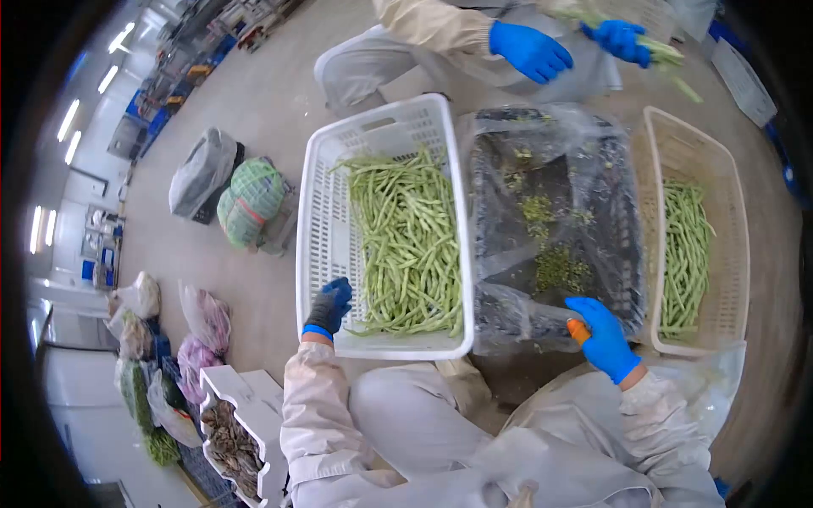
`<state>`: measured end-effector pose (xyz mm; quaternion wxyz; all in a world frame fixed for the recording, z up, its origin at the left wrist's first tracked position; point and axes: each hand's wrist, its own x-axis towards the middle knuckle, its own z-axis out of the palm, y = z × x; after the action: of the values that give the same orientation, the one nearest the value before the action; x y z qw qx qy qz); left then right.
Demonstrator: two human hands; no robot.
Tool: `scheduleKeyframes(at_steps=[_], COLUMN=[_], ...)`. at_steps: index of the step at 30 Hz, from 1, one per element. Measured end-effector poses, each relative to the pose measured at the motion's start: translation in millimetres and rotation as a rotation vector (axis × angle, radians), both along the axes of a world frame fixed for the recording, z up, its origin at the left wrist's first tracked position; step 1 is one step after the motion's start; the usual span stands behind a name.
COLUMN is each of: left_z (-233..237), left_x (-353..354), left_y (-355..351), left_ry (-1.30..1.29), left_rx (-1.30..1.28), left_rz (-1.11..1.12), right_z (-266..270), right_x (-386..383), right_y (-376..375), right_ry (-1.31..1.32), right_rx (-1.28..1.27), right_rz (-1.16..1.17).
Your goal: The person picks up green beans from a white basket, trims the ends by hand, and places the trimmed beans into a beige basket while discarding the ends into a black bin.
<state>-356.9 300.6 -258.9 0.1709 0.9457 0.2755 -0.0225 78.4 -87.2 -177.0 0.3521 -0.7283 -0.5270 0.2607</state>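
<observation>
My left hand (330, 306), in a blue and dark grey glove, is over the near left corner of a white plastic basket (310, 212). Its fingers are curled, and whatever they may hold is hidden. Long green beans (405, 245) are heaped in this basket, just right of the hand. My right hand (608, 340), gloved in blue, is closed around an orange-handled tool (578, 331) whose working end I cannot make out. It is above the near right corner of a dark crate lined with clear plastic (622, 254), where small green scraps (559, 269) lie.
Further right, another white basket (737, 203) contains green beans (684, 254). Across from me, a person's blue-gloved hands (532, 52) show, one gripping green stalks (665, 52). Filled bags (203, 317), a green bundle (251, 203) and a white box (254, 389) sit at left.
</observation>
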Motion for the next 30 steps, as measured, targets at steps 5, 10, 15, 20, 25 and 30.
scheduleKeyframes(at_steps=[5,10,15,20,25,30], left_z=[-76,-119,-169,-172,-203,-244], left_x=[6,28,53,57,68,30], left_y=[-2,15,6,18,12,44], left_ry=[0.319,0.550,0.486,0.181,-0.103,-0.179], left_rx=[-0.509,-0.564,-0.372,-0.504,-0.432,-1.261], left_rz=[0.628,0.597,0.845,1.050,1.050,0.640], right_z=[-43,-44,-38,-38,-39,-38], right_x=[-25,-28,-29,-29,-30,-31], right_y=[35,43,50,53,53,54], right_ry=[-0.160,-0.143,-0.162,-0.151,-0.126,-0.175], right_rx=[0.031,-0.015,-0.050,-0.079,-0.095,-0.086], right_rz=[-0.134,-0.188,-0.154,-0.131,-0.135,-0.139])
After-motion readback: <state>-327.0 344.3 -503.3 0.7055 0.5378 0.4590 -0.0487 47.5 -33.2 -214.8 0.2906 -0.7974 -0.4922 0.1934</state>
